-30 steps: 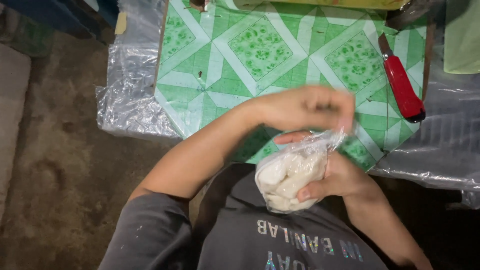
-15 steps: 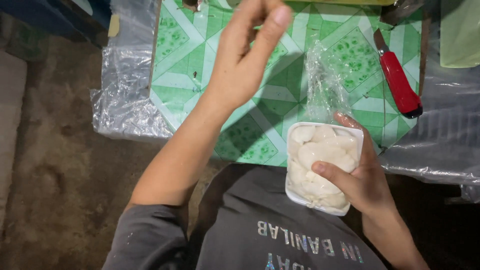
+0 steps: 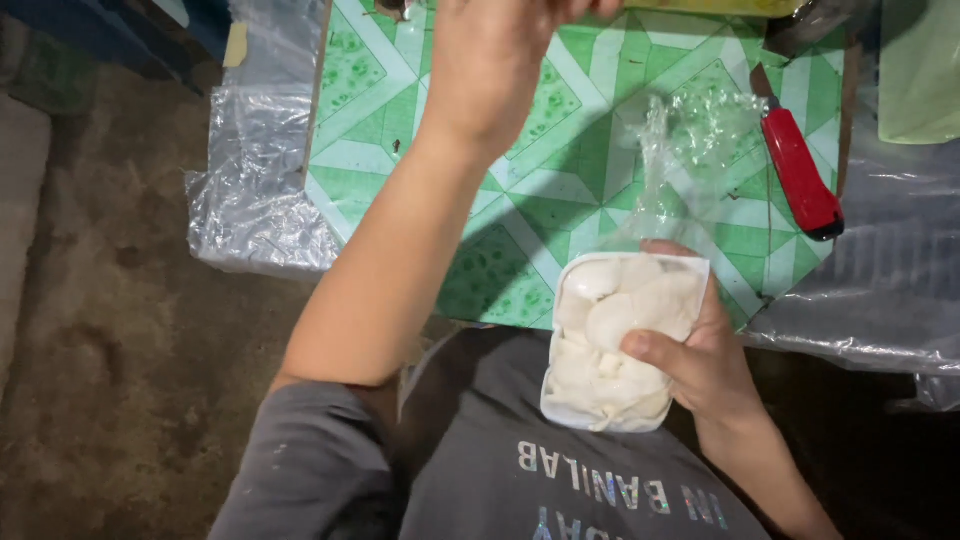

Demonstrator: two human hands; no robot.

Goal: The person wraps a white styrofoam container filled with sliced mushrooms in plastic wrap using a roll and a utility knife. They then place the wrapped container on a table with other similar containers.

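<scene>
Bulging with soft white pieces, the clear bag (image 3: pixel 620 345) is clamped by the right hand (image 3: pixel 700 365); likely light, slippery; best held low. Left hand (image 3: pixel 495 60) raised, grip indiscernible.

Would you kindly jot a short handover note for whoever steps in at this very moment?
Right hand: grips a clear plastic bag packed with white pieces, its open neck loose above.
Left hand: raised over the green patterned board, fingertips out of frame; whether it holds anything cannot be told.
Red-handled knife lies on the board to the right.
Done: bag filled. Left: neck not yet closed.
</scene>
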